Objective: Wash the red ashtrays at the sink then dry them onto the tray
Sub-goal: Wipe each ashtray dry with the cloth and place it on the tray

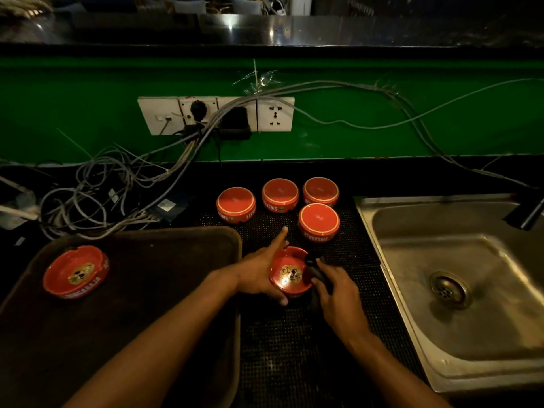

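Far left on the tabletop (500, 172): tangle of grey cables (112, 187) running up to a white socket strip (216, 114) on the green wall (382, 142). Near left: dark tray (164, 260) w/ one red ashtray (76, 271) sitting right way up in its far-left corner, logo visible inside.

Just right of tray, black dotted mat (294, 348) covers the tabletop. Left hand (260, 275) grips a second ashtray, the held ashtray (290, 272), from its left side: thumb curls under the near rim, index finger sticks out straight, pointing away. This one is open side up, tilted a bit toward the camera, over the mat between tray & sink, w/ a light glint in the bowl.

Right hand (335, 290) is at the held ashtray's right edge, fingers curled round a dark cloth (313, 269) pressed against the rim; cloth is dim, hard to make out more.

Farther back on the mat: four ashtrays upside down, bases up. Left inverted ashtray (236, 203), mid inverted ashtray (280, 193) & right inverted ashtray (321, 190) make a loose row; nearer inverted ashtray (319, 220) sits just in front of the right one, close to the sink edge.

Right: steel sink (412, 260), drain (450, 290) in the basin floor, a dark tap part (530, 214) at far right edge
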